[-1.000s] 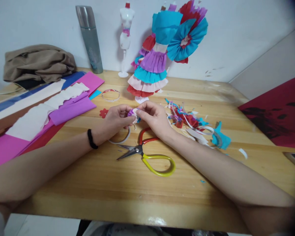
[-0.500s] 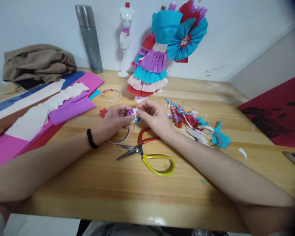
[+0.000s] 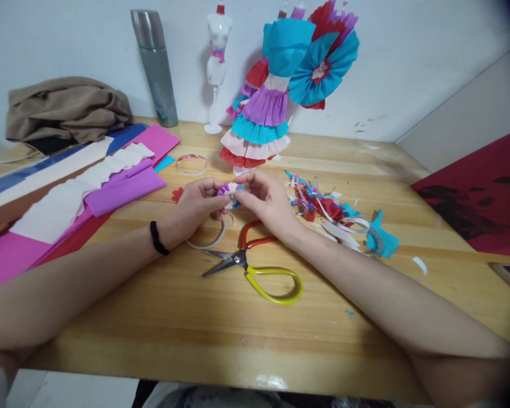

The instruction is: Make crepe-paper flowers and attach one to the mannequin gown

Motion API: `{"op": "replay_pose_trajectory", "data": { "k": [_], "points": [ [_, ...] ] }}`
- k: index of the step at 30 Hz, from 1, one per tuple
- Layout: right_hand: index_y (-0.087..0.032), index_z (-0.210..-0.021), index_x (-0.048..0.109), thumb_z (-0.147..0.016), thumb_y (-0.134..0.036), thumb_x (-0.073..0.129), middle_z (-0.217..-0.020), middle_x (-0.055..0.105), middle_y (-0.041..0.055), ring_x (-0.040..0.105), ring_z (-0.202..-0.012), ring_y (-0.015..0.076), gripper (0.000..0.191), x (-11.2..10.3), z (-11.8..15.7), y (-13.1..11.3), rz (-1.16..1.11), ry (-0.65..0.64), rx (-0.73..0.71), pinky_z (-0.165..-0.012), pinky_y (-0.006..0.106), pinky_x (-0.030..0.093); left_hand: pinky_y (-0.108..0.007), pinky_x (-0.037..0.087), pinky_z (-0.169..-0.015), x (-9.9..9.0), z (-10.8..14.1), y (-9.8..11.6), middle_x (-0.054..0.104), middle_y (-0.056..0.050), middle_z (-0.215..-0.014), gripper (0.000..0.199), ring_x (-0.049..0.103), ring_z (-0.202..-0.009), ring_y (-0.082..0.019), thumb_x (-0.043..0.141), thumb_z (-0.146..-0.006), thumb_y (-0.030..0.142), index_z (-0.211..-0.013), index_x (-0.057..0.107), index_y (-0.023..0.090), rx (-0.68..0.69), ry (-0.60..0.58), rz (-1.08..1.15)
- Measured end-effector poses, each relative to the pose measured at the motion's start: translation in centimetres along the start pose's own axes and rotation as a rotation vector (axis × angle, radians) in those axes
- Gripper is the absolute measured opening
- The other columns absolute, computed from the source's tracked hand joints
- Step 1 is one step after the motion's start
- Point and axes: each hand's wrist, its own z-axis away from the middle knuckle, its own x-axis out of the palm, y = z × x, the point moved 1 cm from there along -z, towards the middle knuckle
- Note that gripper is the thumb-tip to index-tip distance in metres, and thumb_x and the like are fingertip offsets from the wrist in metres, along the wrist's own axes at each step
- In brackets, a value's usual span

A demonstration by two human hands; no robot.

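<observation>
A small pleated paper rosette (image 3: 228, 191) in purple, cream and blue is pinched between my two hands above the table. My left hand (image 3: 198, 201) grips its left side, fingers and thumb closed. On the other side, my right hand (image 3: 266, 201) holds the edge between thumb and forefinger. Just below them lie scissors (image 3: 238, 258) with one red and one yellow handle, blades parted. A roll of narrow tape (image 3: 215, 245) is partly hidden under my left hand. Beside that hand rests a red paper flower (image 3: 177, 195).
Coloured paper sheets (image 3: 123, 190) lie at the left. Behind stand a flask (image 3: 159, 85), a bare mannequin (image 3: 216, 71) and a mannequin in a ruffled paper dress (image 3: 266, 107). Another tape roll (image 3: 191, 164) lies near them. Paper scraps (image 3: 323, 207) are heaped at the right.
The rosette has turned in my fingers and shows more of its pleated purple face. Both hands remain nearly in place.
</observation>
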Motion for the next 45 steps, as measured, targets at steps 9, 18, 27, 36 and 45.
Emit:
{"op": "replay_pose_trajectory", "data": {
  "k": [9, 18, 27, 36, 45],
  "points": [
    [-0.021, -0.077, 0.056, -0.070, -0.030, 0.069, -0.069, 0.057, -0.0005, 0.055, -0.065, 0.0159, 0.017, -0.02, -0.23, 0.71, 0.004, 0.015, 0.017, -0.064, 0.033, 0.047, -0.018, 0.049, -0.046, -0.16, -0.09, -0.23, 0.065, -0.001, -0.061, 0.021, 0.059, -0.048, -0.009, 0.073, -0.069, 0.027, -0.080, 0.065, 0.011, -0.002, -0.038, 0.057],
    [-0.021, -0.077, 0.056, -0.070, -0.031, 0.072, -0.063, 0.054, -0.0028, 0.048, -0.056, 0.0127, 0.021, 0.26, -0.16, 0.55, -0.009, -0.039, 0.023, -0.056, 0.028, 0.037, -0.017, 0.048, -0.045, 0.00, 0.01, 0.18, 0.063, -0.001, -0.059, 0.021, 0.059, -0.047, -0.009, 0.069, -0.072, 0.030, -0.065, 0.062, 0.012, -0.026, -0.004, 0.034],
    [-0.021, -0.094, 0.059, -0.070, -0.027, 0.070, -0.078, 0.057, -0.0016, 0.053, -0.067, 0.0138, 0.027, 0.17, -0.06, 0.21, -0.012, -0.052, -0.038, -0.065, 0.030, 0.042, -0.016, 0.049, -0.047, 0.02, 0.15, 0.24, 0.065, -0.003, -0.057, 0.019, 0.060, -0.049, -0.009, 0.069, -0.073, 0.027, -0.063, 0.064, 0.012, -0.029, -0.004, 0.022],
    [-0.022, -0.080, 0.058, -0.073, -0.031, 0.071, -0.067, 0.057, -0.0018, 0.053, -0.063, 0.0150, 0.017, 0.04, 0.00, 0.54, 0.052, -0.037, -0.013, -0.061, 0.030, 0.044, -0.018, 0.050, -0.048, -0.08, -0.02, -0.11, 0.066, -0.002, -0.060, 0.020, 0.061, -0.049, -0.010, 0.070, -0.072, 0.028, -0.065, 0.063, 0.012, -0.030, 0.025, 0.085],
    [-0.021, -0.078, 0.058, -0.071, -0.029, 0.070, -0.067, 0.057, -0.0017, 0.055, -0.064, 0.0158, 0.015, 0.07, -0.13, 0.71, 0.019, 0.009, -0.003, -0.065, 0.033, 0.048, -0.017, 0.050, -0.049, -0.15, -0.15, -0.25, 0.065, -0.003, -0.060, 0.017, 0.062, -0.048, -0.009, 0.069, -0.075, 0.023, -0.064, 0.064, 0.010, -0.031, 0.027, 0.136]
  ]
}}
